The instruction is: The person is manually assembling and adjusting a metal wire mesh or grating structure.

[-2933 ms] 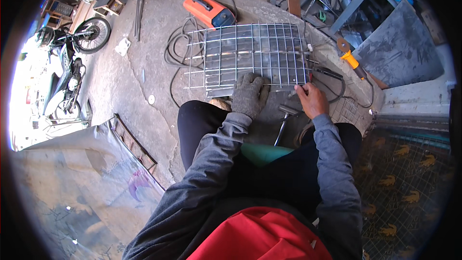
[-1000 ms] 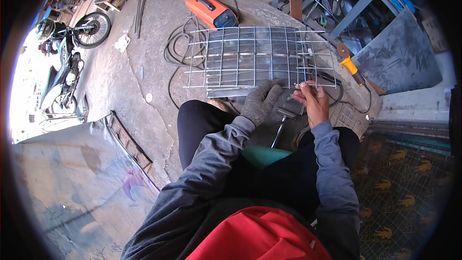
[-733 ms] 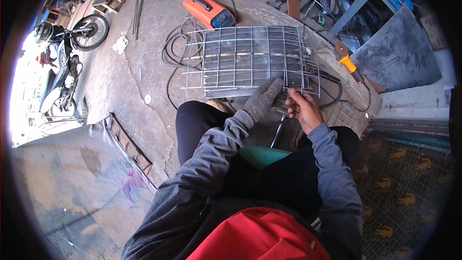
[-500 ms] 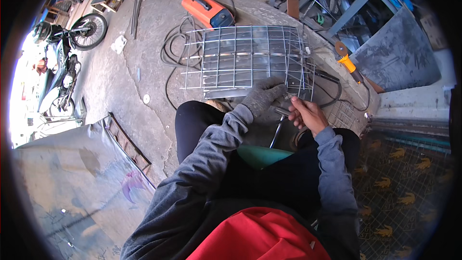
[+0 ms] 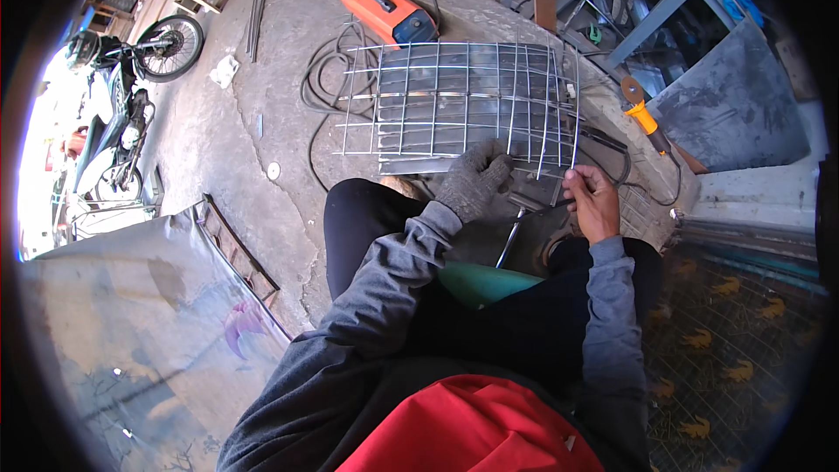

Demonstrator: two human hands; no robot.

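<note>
A wire grid (image 5: pixel 426 98) of crossed metal rods rests over grey metal sheets (image 5: pixel 419 165) on the floor in front of me. My left hand (image 5: pixel 476 182), in a grey knit glove, is at the grid's near edge with its fingers curled; whatever they may hold is hidden. Bare, my right hand (image 5: pixel 594 201) pinches the near end of a thin metal rod (image 5: pixel 575 135) at the grid's right side. Between my hands, close to my legs, is a hammer (image 5: pixel 509 240) with a shiny metal handle.
Beyond the grid stands an orange welding machine (image 5: pixel 384 10), its cables (image 5: pixel 319 87) coiled to the left. A yellow angle grinder (image 5: pixel 644 118) lies to the right, near a leaning metal sheet (image 5: pixel 730 105). At far left is a motorcycle (image 5: pixel 118 114); a printed sheet (image 5: pixel 166 297) is at lower left.
My right hand has moved right, away from my gloved left hand, to a rod end at the grid's right side. The left hand stays near the grid's edge. The whole view has shifted slightly.
</note>
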